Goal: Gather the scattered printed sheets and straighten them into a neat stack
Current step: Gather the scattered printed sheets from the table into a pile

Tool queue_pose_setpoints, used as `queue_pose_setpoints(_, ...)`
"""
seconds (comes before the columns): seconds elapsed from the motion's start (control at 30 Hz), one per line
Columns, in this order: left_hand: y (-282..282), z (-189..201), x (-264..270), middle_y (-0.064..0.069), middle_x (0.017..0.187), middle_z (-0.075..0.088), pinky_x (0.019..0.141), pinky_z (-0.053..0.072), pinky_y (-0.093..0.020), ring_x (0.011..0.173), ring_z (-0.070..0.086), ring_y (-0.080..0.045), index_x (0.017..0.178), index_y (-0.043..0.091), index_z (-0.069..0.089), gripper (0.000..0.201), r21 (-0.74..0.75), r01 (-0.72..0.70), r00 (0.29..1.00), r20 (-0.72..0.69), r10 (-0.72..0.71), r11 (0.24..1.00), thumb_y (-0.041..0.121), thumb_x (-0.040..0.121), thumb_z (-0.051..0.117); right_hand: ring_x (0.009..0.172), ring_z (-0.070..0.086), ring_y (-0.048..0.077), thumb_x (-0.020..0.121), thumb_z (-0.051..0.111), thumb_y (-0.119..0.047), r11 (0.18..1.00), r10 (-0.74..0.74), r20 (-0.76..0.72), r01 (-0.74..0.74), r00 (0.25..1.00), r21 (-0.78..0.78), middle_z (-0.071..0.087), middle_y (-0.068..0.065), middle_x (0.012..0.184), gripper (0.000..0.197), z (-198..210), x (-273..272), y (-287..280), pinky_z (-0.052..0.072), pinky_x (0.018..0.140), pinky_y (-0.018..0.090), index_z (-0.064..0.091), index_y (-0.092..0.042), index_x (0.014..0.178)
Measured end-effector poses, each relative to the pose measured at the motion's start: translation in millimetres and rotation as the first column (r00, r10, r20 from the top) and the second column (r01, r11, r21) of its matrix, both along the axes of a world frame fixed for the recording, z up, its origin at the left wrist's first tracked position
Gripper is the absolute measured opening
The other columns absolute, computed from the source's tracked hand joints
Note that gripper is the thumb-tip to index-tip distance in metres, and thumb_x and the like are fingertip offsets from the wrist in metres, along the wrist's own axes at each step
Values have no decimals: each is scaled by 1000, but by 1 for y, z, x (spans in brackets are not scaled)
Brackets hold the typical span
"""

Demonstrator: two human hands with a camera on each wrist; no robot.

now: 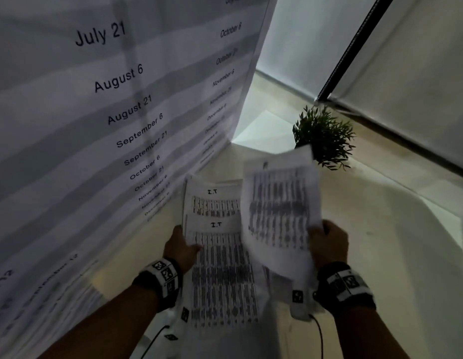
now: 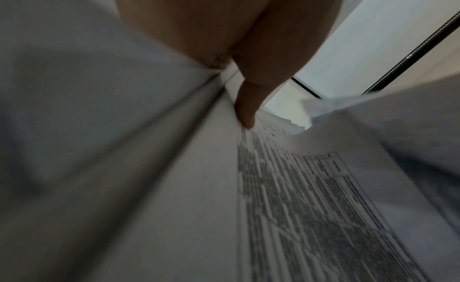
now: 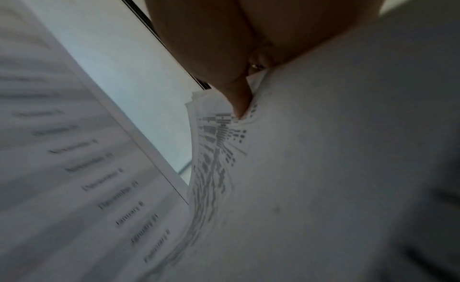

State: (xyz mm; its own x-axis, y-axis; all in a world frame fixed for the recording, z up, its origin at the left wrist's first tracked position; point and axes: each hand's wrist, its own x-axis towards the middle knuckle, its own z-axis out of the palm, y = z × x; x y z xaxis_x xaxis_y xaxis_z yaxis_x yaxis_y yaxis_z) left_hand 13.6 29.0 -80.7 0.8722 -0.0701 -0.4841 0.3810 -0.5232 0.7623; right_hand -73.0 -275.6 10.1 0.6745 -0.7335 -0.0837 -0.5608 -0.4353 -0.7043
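Observation:
In the head view my left hand (image 1: 182,246) grips the left edge of a stack of printed sheets (image 1: 220,268) covered in dark table rows. The left wrist view shows its thumb (image 2: 246,109) pressed on the top sheet (image 2: 311,207). My right hand (image 1: 326,242) pinches the right edge of other printed sheets (image 1: 279,208). These are raised, blurred, and overlap the right side of the stack. In the right wrist view the thumb (image 3: 239,101) creases that paper (image 3: 323,148).
A large sheet printed with a list of dates (image 1: 95,112) stands close on the left and hides that side. A small green plant (image 1: 323,136) sits behind the papers. The pale tabletop (image 1: 393,242) extends right toward a window frame (image 1: 354,47).

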Motion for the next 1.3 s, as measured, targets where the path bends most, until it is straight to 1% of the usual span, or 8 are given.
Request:
queue_pose_setpoints(0.3, -7, -2, 13, -20, 120, 62, 86, 51, -37, 101, 62, -35, 126, 5, 50, 42, 76, -118, 992, -45, 122, 990, 34, 96, 51, 74, 56, 15, 85, 66, -19, 970, 6, 433, 99, 901, -221, 64, 9, 77, 18, 115, 23, -14, 38, 64, 25, 71, -4, 93)
queue_pose_setpoints(0.5, 0, -2, 22, -26, 115, 64, 90, 49, -39, 101, 62, -37, 111, -6, 62, 66, 78, -112, 991, -61, 117, 991, 54, 95, 38, 76, 56, 12, 88, 64, -14, 986, 157, 109, -163, 982, 41, 69, 11, 81, 5, 9, 2, 36, 47, 63, 29, 68, -16, 84)
queue_pose_setpoints(0.67, 3, 1, 26, -17, 149, 41, 112, 34, -44, 133, 45, -33, 147, 10, 36, 112, -194, -221, 936, -318, 152, 956, 90, 71, 18, 124, 50, 32, 95, 50, -12, 970, 186, -286, -129, 940, 207, 51, 13, 139, 51, -71, -7, 69, 38, 108, 39, 38, -12, 144)
queue_pose_setpoints(0.77, -8, 8, 16, -17, 150, 37, 108, 36, -37, 127, 46, -31, 148, 5, 18, 75, -139, -69, 971, -238, 34, 988, 55, 95, 39, 137, 34, 32, 97, 47, -18, 962, 269, -393, -225, 879, 156, 34, 15, 151, 62, -86, -2, 94, 27, 113, 34, 18, -9, 151)
queue_pose_setpoints(0.9, -13, 9, 7, -17, 122, 59, 84, 52, -35, 98, 61, -29, 133, 10, 32, 47, 1, 57, 998, -30, -57, 998, 17, 93, 56, 122, 51, 37, 89, 55, -36, 939, 324, -365, -252, 873, 233, 46, 20, 140, 75, -96, 0, 101, 47, 102, 46, 15, -21, 151)
queue_pose_setpoints(1.03, -3, 33, -1, -2, 103, 67, 67, 54, -28, 92, 66, -28, 116, 23, 48, 27, -153, 63, 986, 165, -37, 986, 15, 93, 58, 146, 19, 27, 74, 72, -56, 935, 337, -319, -275, 886, 224, 20, 4, 159, 105, -79, -8, 82, 19, 120, 43, 13, -17, 153)
queue_pose_setpoints(1.13, 5, 74, -1, 5, 109, 66, 80, 55, -31, 101, 65, -19, 123, 24, 50, 36, -332, 119, 976, 215, -47, 936, 12, 92, 61, 141, 33, 22, 42, 90, -56, 856, 222, 30, -210, 975, 472, 27, 1, 157, 137, -29, 0, 63, 34, 113, 49, 14, -27, 151)
queue_pose_setpoints(1.3, 0, 153, 12, 11, 116, 69, 88, 56, -28, 108, 65, -5, 126, 27, 57, 37, -538, 211, 931, 365, 0, 816, 16, 92, 60, 90, 72, 9, 68, 85, -17, 842, 249, 403, -402, 881, 359, 76, -14, 94, 37, 78, 15, 49, 60, 81, 36, 69, -28, 100)
